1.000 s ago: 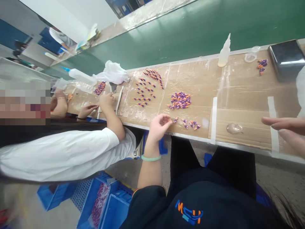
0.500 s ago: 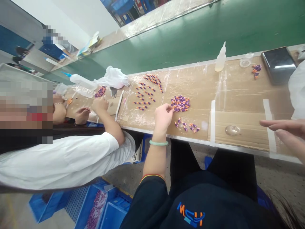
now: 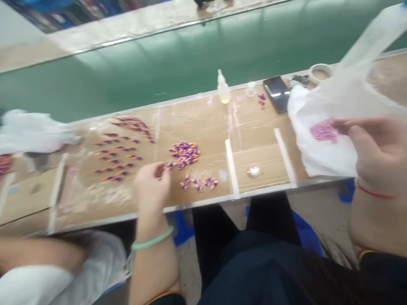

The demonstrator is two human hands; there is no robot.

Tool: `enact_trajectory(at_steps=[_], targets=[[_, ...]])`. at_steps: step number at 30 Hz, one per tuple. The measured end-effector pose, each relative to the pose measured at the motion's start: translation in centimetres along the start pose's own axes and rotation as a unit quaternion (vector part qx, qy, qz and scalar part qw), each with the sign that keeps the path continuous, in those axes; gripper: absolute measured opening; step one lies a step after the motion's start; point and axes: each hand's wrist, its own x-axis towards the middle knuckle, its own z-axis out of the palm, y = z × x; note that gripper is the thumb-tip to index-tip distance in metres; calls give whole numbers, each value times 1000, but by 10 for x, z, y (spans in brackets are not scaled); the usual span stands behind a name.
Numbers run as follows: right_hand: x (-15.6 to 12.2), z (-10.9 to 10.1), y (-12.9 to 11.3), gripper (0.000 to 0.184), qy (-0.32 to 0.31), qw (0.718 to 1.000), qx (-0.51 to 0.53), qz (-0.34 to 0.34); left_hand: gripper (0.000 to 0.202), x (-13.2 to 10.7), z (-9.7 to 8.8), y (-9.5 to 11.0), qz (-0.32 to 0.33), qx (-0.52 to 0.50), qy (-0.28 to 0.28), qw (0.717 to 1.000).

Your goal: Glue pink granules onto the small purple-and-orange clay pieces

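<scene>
My left hand [image 3: 152, 184] is closed in a pinch at the left edge of a heap of small purple-and-orange pieces [image 3: 185, 153]. One small purple-and-orange piece [image 3: 170, 164] shows at its fingertips. A few more such pieces [image 3: 210, 182] lie in small groups in front of the heap. Over on the right, my right hand [image 3: 377, 150] reaches above a white plastic bag [image 3: 330, 163], its fingers stretched out and blurred. Their tips are at a small pile of pink pieces [image 3: 322, 130] on the bag. Whether they touch it I cannot tell.
Rows of purple-and-orange pieces [image 3: 114, 148] lie on the cardboard at left. A clear blob [image 3: 253, 171] sits between white tape strips. Along the back stand a squeeze bottle [image 3: 224, 90], a dark phone-like slab [image 3: 276, 94] and a tape roll [image 3: 320, 73]. A co-worker's arm [image 3: 41, 254] is lower left.
The view has swung right, bringing the white bag and pink pieces into sight. My right hand has moved from the bare cardboard side to the pink pile. My left hand stays by the heap.
</scene>
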Motion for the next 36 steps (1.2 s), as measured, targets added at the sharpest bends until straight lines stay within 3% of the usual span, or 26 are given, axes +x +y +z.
enact_trajectory(at_steps=[1,3,5,7,10,14,18,25,30,33,36], targets=[[7,-8,8,11,28,999,-15,-3,20,2,-1,-2,-15,-17,17,1000],[20,-26,27,11,12,993,-116,-10,20,4,-5,-2,-77,-70,44,994],[28,-42,45,11,-71,973,-221,-7,20,3,-9,3,-88,-107,58,989],[31,-50,61,10,-148,956,-255,-7,16,-1,-15,11,-27,-106,79,991],[28,-49,82,12,-218,942,-256,-19,15,-9,-22,24,27,-86,97,991],[24,-40,104,13,-250,929,-270,-32,18,-19,-28,38,-48,-160,77,983],[27,-35,116,16,-273,919,-281,-45,18,-30,-31,47,-69,-218,19,973],[26,-27,116,16,-283,910,-293,-79,15,-47,-30,52,-43,-285,-35,957],[21,-30,111,10,-232,925,-289,-85,12,-61,-23,61,-10,-363,-100,927],[12,-31,88,9,-210,937,-262,-94,14,-74,-13,78,14,-424,-161,891],[-1,-23,47,4,-194,953,-186,-144,18,-87,3,110,50,-456,-252,852]])
